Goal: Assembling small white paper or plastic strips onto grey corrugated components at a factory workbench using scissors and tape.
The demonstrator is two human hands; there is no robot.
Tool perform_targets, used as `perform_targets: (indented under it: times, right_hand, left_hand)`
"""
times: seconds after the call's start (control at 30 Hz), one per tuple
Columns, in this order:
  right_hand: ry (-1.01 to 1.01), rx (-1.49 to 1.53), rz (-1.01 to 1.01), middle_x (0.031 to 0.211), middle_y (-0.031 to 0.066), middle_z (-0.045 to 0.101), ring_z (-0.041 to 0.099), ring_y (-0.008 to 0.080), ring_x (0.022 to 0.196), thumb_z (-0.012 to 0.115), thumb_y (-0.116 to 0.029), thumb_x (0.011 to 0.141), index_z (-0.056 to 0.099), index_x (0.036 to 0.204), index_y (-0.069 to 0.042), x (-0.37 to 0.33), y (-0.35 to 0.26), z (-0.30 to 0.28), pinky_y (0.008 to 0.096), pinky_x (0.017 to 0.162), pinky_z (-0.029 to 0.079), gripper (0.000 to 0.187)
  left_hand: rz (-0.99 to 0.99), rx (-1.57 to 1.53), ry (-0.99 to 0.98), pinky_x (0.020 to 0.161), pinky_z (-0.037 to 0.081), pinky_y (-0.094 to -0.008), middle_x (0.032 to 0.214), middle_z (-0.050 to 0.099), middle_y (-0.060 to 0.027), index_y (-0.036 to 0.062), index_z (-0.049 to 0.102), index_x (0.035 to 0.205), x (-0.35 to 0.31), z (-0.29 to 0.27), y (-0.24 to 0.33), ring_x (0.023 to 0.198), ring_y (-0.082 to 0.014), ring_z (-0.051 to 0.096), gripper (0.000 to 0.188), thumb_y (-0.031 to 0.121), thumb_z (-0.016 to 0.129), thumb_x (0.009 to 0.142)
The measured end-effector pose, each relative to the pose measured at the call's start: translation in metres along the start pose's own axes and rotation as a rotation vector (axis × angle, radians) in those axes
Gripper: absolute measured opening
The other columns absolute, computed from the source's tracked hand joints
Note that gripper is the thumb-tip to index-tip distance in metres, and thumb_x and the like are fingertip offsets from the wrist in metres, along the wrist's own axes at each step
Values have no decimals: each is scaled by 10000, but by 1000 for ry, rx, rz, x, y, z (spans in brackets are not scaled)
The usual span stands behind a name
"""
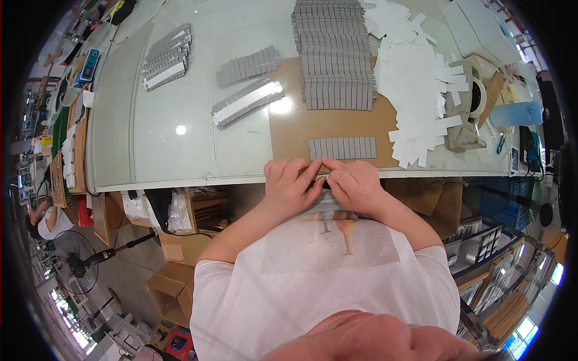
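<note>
At the front edge of the table, my left hand (291, 182) and my right hand (356, 183) meet with their index fingertips almost together. Both have thumb and fingers pinched; whatever lies between them is too small or hidden to name. Just beyond the fingertips, a grey segmented strip (343, 148) lies crosswise on a brown board (291, 129). The fingertips are right by its near edge, and I cannot tell whether they touch it. Farther back on that board stands a long stack of similar grey strips (336, 66).
White paper strips (415, 102) pile up right of the stack. Beyond them are a tape dispenser (466, 135) and a blue bottle (515, 114). More grey strips (248, 65) lie left, some with white strips (247, 103) on top. A fan (75, 262) and a cardboard box (171, 293) stand below left.
</note>
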State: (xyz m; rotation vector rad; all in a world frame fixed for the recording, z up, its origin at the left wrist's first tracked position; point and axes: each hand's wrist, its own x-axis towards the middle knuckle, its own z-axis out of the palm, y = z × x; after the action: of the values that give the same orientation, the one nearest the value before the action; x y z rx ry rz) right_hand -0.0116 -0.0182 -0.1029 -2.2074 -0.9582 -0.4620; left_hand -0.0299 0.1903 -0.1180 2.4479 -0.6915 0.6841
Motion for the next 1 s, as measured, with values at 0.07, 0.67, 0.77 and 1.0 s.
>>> perform_targets:
  times: [0.07, 0.67, 0.77, 1.0]
  right_hand:
    - [5, -7, -2, 1143, 95, 715, 674, 210, 702, 742, -74, 756, 616, 857, -95, 0, 0, 0, 341, 596, 512, 163]
    - [29, 73, 3, 1076, 91, 715, 667, 236, 705, 740, -71, 763, 607, 880, -75, -12, -1, -7, 351, 590, 512, 177]
    - [78, 205, 16, 971, 93, 709, 649, 262, 688, 753, -51, 759, 603, 856, -61, -19, -4, -12, 347, 590, 511, 179]
    - [124, 904, 748, 874, 34, 676, 638, 86, 732, 731, 35, 869, 669, 1006, -7, -45, -4, -46, 239, 599, 508, 157]
  left_hand:
    - [6, -2, 5, 865, 345, -409, 1057, 531, 7, 143, 725, 1134, 0, 0, 0, 989, -218, 455, 387, 269, 779, 772]
    - [12, -45, 13, 885, 370, -417, 1059, 548, 1, 142, 712, 1140, 0, -2, -1, 986, -231, 477, 401, 230, 792, 756]
    - [22, -57, 9, 896, 383, -423, 1070, 563, -4, 139, 707, 1135, -1, -4, -2, 998, -236, 495, 405, 223, 793, 748]
    - [52, -68, 36, 852, 391, -388, 1082, 630, -5, 123, 740, 1089, 3, -3, -4, 955, -231, 519, 402, 168, 799, 693]
